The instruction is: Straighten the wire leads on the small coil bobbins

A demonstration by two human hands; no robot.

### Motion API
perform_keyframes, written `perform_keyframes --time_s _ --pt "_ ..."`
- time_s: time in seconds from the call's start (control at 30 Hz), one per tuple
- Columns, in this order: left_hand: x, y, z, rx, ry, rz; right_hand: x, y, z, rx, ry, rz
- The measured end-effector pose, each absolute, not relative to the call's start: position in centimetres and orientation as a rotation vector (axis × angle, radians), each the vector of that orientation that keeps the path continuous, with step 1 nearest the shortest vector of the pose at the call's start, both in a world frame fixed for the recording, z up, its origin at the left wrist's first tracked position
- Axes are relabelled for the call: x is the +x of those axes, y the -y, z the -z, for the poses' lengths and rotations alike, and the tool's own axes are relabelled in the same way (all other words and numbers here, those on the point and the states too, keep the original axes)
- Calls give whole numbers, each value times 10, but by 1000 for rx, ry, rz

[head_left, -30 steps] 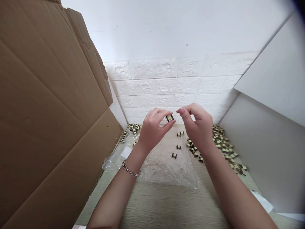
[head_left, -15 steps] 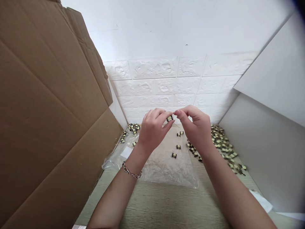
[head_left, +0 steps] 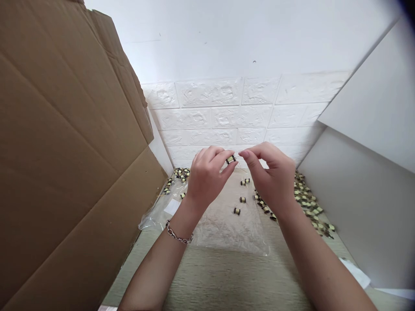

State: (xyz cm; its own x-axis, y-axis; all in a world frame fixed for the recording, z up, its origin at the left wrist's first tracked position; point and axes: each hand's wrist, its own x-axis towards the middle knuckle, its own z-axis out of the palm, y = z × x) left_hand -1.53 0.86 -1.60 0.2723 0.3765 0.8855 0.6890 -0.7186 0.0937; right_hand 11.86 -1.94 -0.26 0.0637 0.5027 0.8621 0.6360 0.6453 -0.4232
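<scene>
The desk (head_left: 227, 280) meets a white brick wall (head_left: 227, 117) at 12 o'clock. Four loose coils (head_left: 237, 211) lie on one plastic bag (head_left: 233, 237). Above it, the left hand (head_left: 207, 175) clamps one yellow coil (head_left: 231, 159); the right hand (head_left: 270, 170), fingertips together, is at its 3 o'clock.

The bench (head_left: 220, 280) has a pale, greenish wood-grain top. A clear plastic sheet (head_left: 233, 237) lies flat across its middle, stopping short of the near edge, and carries a few small yellow-and-black coils (head_left: 237, 211), set apart from a heap of coils (head_left: 306, 196) strung along the right edge from the far right corner. A shorter row of coils (head_left: 265, 208) sits just beside the sheet's right side. Another cluster of coils (head_left: 182, 173) fills the far left corner. Crumpled clear plastic (head_left: 151, 219) spreads near the left edge, with a white slip (head_left: 172, 207) by it. White paper (head_left: 356, 273) lies at the right edge, nearer the front.
</scene>
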Motion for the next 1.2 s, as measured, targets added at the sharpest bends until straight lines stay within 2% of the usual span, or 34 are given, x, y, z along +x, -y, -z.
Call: perform_keyframes --time_s 0.3,0.53,0.73,1.2 --pt "-18 -8 15 -2142 988 1453 111 29 4 -873 1728 351" --pt "-21 -10 11 -2095 1069 1584 117 30 -1 -910 1580 207" --pt "-22 -10 10 -2064 1085 1620 121 28 -4 -1059 1768 89" --pt "-19 -9 11 -2108 1056 1609 119 28 -2 -1054 1786 132"
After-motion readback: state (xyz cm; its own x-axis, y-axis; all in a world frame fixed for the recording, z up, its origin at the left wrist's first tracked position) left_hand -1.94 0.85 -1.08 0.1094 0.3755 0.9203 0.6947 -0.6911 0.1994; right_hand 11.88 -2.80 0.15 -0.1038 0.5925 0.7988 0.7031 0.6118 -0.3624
